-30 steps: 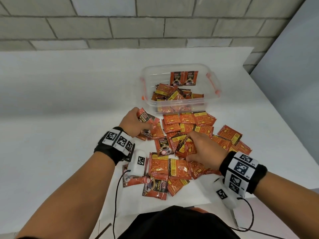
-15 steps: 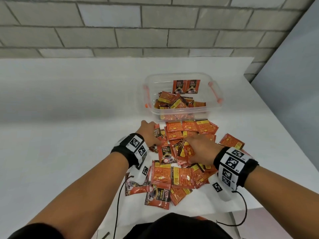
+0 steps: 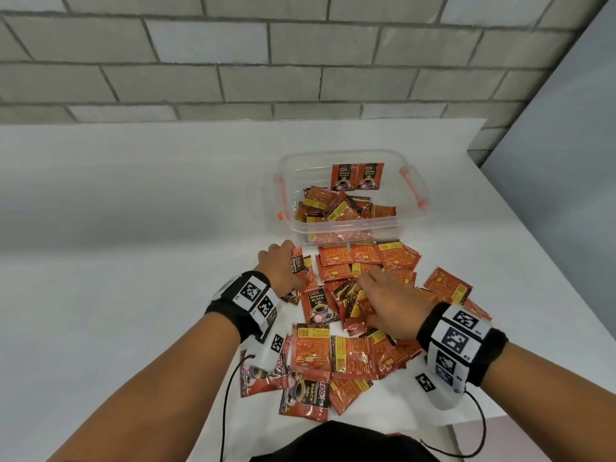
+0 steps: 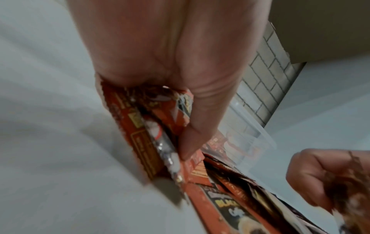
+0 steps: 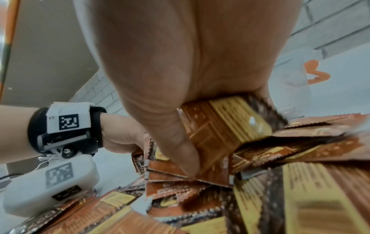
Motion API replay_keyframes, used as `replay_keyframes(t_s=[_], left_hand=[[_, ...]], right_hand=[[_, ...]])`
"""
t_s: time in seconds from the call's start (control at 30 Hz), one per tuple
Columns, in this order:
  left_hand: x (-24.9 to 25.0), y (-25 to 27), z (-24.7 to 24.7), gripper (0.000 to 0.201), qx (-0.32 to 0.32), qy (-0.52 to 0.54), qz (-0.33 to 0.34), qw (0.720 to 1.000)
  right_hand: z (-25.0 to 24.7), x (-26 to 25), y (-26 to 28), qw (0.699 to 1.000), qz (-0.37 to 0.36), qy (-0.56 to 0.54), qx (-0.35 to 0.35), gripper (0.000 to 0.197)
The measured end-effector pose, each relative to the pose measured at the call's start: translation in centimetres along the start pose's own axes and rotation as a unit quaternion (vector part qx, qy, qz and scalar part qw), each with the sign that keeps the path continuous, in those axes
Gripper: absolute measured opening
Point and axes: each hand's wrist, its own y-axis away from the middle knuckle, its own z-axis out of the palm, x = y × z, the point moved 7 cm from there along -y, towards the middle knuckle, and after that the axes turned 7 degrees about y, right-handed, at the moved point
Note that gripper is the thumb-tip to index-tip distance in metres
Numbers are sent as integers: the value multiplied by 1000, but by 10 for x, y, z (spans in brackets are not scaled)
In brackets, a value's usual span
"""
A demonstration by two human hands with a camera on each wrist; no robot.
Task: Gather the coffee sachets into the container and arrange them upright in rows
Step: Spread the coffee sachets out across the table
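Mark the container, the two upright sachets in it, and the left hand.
container [image 3: 346,154]: head view, far rim of the clear tub.
upright sachets [image 3: 357,176]: head view, seam where the pair meet.
left hand [image 3: 278,265]: head view, back of the hand.

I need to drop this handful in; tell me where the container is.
In the head view the clear container sits on the white table, straight ahead just beyond the loose sachet pile, slightly right of centre, with two sachets upright against its far wall.

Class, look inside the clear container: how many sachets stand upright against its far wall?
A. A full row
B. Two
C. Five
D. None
B: two upright sachets stand side by side against the far wall of the container; the others inside lie jumbled.
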Motion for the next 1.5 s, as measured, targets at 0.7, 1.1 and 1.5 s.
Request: replay_keyframes(t_s=[0.7,1.1,1.5], left_hand=[[32,3,-112,48,194,449,49,871],[90,-78,-57,63,72,65,-43,994],[97,-68,-59,90,30,60,0,998]], right_hand=[[-128,91,-59,854,88,-480,180,53],[-92,119,-155,907,232,-339,89,68],[-92,98,-160,957,163,-231,66,51]])
